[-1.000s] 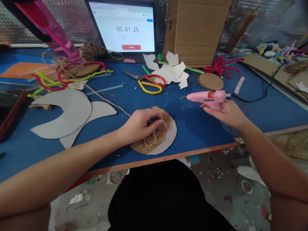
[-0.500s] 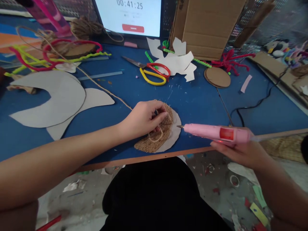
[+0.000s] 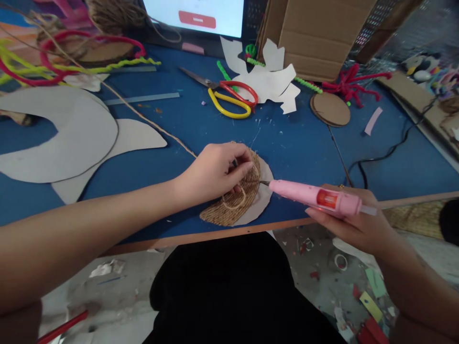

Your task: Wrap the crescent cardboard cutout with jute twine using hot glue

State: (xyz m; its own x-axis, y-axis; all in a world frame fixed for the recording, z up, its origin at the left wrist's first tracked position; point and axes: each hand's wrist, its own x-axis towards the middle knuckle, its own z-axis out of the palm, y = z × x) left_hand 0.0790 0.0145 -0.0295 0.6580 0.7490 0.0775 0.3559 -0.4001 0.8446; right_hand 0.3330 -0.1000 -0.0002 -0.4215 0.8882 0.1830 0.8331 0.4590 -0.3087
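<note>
A rounded pale card shape (image 3: pixel 264 203) lies near the table's front edge, its left part covered with rows of brown twine (image 3: pixel 222 215). My left hand (image 3: pixel 224 171) rests on the twine rows, thumb and fingers pinching the loose twine, which forms a small loop below the fingers and trails off to the upper left. My right hand (image 3: pixel 358 222) is wrapped round a pink glue gun (image 3: pixel 304 193) with a clear stick at its back. The gun's metal tip is at the edge of the twine rows, over the bare card.
Scissors (image 3: pixel 229 106) with red and yellow handles lie beyond my hands, beside white card scraps (image 3: pixel 267 82). Large grey crescent cutouts (image 3: pixel 89 138) are at left. Cardboard discs (image 3: pixel 330 110) and a black cable (image 3: pixel 387 155) lie at right. A screen (image 3: pixel 201 14) stands behind.
The glue gun has moved left, bringing its tip from the card's right edge to the twine rows. My left hand keeps its pinch. The view has shifted slightly.
</note>
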